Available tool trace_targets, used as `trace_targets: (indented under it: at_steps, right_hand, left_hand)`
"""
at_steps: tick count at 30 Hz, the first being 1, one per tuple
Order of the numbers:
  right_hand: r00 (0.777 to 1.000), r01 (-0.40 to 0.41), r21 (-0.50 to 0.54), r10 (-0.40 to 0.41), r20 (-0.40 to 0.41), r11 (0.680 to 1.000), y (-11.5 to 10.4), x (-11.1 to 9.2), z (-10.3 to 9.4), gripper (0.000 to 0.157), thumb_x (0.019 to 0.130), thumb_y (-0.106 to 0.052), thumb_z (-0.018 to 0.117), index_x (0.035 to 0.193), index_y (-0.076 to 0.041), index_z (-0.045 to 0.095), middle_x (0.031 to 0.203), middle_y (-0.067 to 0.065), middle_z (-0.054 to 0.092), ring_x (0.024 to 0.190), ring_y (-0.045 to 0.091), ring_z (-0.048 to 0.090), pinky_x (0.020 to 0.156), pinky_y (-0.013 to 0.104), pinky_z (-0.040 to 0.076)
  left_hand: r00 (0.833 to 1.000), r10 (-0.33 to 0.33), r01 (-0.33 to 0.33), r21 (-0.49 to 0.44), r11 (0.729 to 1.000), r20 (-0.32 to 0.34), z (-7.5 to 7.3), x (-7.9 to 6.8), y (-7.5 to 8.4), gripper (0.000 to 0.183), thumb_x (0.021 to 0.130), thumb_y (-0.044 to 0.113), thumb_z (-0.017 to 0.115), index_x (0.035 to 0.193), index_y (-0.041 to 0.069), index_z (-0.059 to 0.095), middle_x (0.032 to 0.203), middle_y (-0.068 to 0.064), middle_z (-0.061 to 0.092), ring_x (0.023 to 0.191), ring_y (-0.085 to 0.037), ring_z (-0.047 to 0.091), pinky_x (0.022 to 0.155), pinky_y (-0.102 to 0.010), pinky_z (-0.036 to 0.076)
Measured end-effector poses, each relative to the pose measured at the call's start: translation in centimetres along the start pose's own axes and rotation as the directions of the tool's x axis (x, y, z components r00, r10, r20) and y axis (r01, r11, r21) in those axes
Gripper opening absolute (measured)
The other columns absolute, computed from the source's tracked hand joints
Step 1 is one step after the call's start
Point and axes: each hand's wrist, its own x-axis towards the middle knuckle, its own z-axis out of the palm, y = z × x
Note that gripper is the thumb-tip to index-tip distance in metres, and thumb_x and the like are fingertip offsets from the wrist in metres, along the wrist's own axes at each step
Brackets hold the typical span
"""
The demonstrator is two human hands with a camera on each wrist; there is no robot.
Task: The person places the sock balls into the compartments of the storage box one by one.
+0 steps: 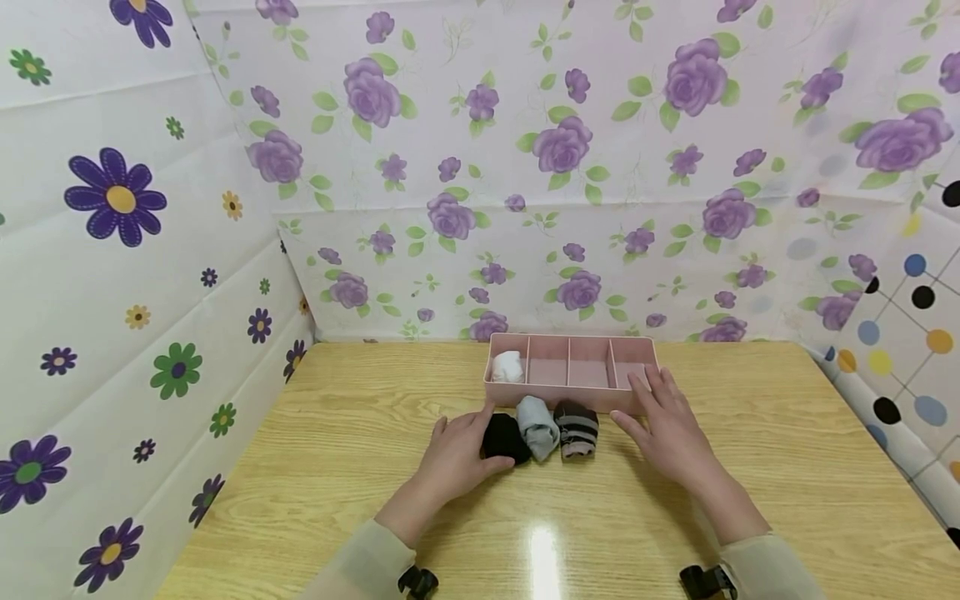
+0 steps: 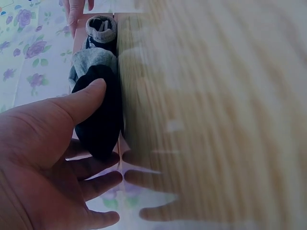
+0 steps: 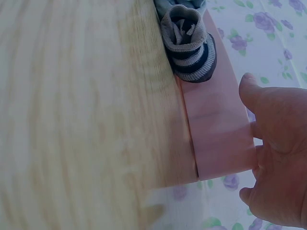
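Note:
Three rolled socks lie side by side on the table, along the front of a pink divided box (image 1: 525,393). The black sock (image 1: 504,439) is on the left, the light grey sock (image 1: 537,427) in the middle, and the striped sock (image 1: 577,429) on the right. My left hand (image 1: 459,454) is at the black sock, its thumb lying over it in the left wrist view and the other fingers spread and fairly straight. At the box's right end, my right hand (image 1: 671,429) rests with fingers extended over the rim, holding nothing.
A white rolled sock (image 1: 507,367) sits in the box's leftmost compartment; the other three compartments show bare pink floors. The wooden table (image 1: 787,442) meets a floral cloth (image 1: 450,167) right behind the box. Patterned cloths also hang at left and right.

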Motion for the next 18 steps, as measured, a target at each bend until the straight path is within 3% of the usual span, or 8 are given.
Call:
trace_targets:
  at_steps: [18]
  right_hand:
    - [1.000,0.001,-0.007,-0.001,0.004,1.000,0.10,-0.03,-0.02,0.083,0.114,-0.049,0.061,0.173,0.001,0.030,0.180,0.030,0.010,0.166,0.052,0.003,0.128,0.076,0.013]
  left_hand:
    - [0.998,0.014,-0.011,0.037,0.999,-0.061,0.04,0.29,0.28,0.075,0.097,0.046,0.087,0.156,0.007,0.061,0.146,-0.014,0.068,0.139,-0.036,0.060,0.126,-0.072,0.027]
